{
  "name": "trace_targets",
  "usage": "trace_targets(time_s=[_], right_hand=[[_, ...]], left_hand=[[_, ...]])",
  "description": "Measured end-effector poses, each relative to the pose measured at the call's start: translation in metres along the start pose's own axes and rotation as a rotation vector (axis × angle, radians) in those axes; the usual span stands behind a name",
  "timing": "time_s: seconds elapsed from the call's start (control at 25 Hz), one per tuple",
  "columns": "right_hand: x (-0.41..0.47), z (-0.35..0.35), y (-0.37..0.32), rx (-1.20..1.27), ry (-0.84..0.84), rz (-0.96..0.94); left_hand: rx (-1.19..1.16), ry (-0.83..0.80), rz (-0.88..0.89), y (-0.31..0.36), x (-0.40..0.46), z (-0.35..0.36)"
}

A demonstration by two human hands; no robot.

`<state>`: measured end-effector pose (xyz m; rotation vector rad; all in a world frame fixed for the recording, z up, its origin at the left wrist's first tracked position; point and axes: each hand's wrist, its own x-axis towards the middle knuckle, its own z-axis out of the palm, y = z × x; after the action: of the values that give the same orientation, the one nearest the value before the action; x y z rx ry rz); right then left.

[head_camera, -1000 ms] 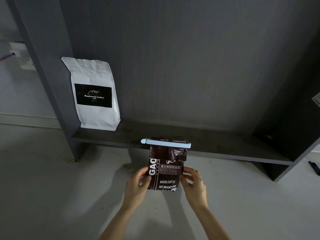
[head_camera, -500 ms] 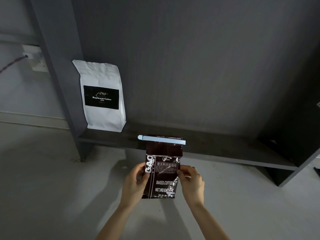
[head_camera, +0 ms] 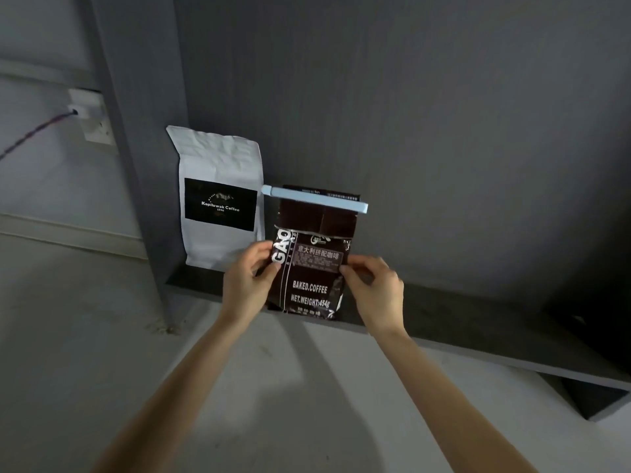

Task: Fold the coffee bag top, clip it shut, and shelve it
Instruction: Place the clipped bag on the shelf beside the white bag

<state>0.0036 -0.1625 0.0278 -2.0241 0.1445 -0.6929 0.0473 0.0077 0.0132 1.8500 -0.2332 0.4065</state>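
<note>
Tipping was the risk I judged: my left hand (head_camera: 248, 281) and right hand (head_camera: 374, 288) pinched the clipped coffee bag (head_camera: 312, 268) by its sides at the shelf (head_camera: 478, 332) front edge, beside the white bag (head_camera: 220, 199), its base barely on.

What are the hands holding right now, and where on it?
Both hold the dark coffee bag by its side edges at mid-height: left hand on the left edge, right hand on the right.
</note>
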Motion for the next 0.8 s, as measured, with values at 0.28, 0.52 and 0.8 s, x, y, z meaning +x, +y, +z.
trace_targets(time_s=[0.28,0.52,0.8], right_hand=[[0.035,0.032,0.008,0.0,0.021,-0.007],[0.04,0.042,0.024,0.004,0.029,0.044],[0.03,0.027,0.017,0.023,-0.157,0.074]], left_hand=[[0.001,0.079,-0.063,-0.015,0.035,0.009],[0.007,0.043,-0.054,-0.028,0.038,0.019],[-0.02,0.011,-0.088,-0.021,0.031,0.015]])
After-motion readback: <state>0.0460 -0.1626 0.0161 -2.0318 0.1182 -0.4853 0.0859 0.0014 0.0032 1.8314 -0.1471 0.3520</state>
